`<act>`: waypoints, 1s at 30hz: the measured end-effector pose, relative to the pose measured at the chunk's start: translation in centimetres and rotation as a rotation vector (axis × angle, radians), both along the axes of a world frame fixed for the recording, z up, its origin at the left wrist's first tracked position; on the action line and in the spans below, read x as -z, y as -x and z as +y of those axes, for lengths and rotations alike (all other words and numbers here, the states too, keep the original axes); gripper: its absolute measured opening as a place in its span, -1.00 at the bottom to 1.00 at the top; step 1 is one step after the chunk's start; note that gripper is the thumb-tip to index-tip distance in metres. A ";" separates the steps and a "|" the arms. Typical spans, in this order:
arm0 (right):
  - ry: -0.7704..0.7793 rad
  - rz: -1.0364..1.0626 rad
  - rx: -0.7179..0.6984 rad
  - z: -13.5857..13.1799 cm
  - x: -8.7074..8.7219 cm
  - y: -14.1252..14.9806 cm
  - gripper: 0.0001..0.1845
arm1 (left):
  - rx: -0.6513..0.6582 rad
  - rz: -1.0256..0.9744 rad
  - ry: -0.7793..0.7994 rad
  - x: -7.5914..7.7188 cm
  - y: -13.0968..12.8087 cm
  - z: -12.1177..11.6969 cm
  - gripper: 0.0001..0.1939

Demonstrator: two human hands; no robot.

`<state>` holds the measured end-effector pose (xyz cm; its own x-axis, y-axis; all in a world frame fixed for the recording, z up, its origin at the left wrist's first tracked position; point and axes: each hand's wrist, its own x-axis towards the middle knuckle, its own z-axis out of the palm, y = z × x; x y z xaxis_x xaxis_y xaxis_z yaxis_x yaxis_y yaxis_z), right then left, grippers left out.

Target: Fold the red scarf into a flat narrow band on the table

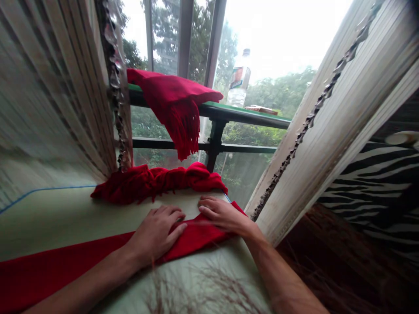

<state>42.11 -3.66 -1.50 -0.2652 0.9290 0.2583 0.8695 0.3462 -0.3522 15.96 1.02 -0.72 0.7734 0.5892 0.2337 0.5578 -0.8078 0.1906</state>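
A long red scarf [193, 240] lies in a flat strip across the pale green tabletop [108, 213], running out of view at the lower left. My left hand [160, 229] rests on it, palm down, with fingers stretched toward the far edge of the strip. Farther right, my right hand [221, 213] lies over the scarf near its right end, its fingers extended past the cloth onto the table. Both hands press on the cloth without gripping it. Just beyond them sits a bunched red scarf [163, 181] along the table's far edge.
Another red scarf [176, 98] with fringe hangs over the green-topped window rail [262, 120]. On that rail stand a clear plastic bottle [240, 80] and a small flat item [261, 109]. Pale curtains [310, 113] frame the window on both sides. Zebra-striped fabric [366, 179] is at right.
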 end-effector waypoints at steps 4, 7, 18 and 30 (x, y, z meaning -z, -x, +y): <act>-0.028 -0.029 0.029 -0.3 -0.5 0.3 -0.53 | 0.033 -0.049 -0.043 0.4 -0.4 -0.1 -0.64; -0.024 -0.050 0.038 -0.2 -0.5 0.4 -0.53 | 0.066 -0.021 -0.025 0.4 -0.2 -0.4 -0.57; -0.017 0.000 0.035 0.5 0.8 -0.1 -0.50 | 0.033 0.284 0.158 0.2 -1.5 -3.7 -0.28; -0.030 0.049 -0.012 0.5 0.6 -0.1 -0.55 | -0.060 0.172 0.109 1.4 -1.8 -4.4 -0.30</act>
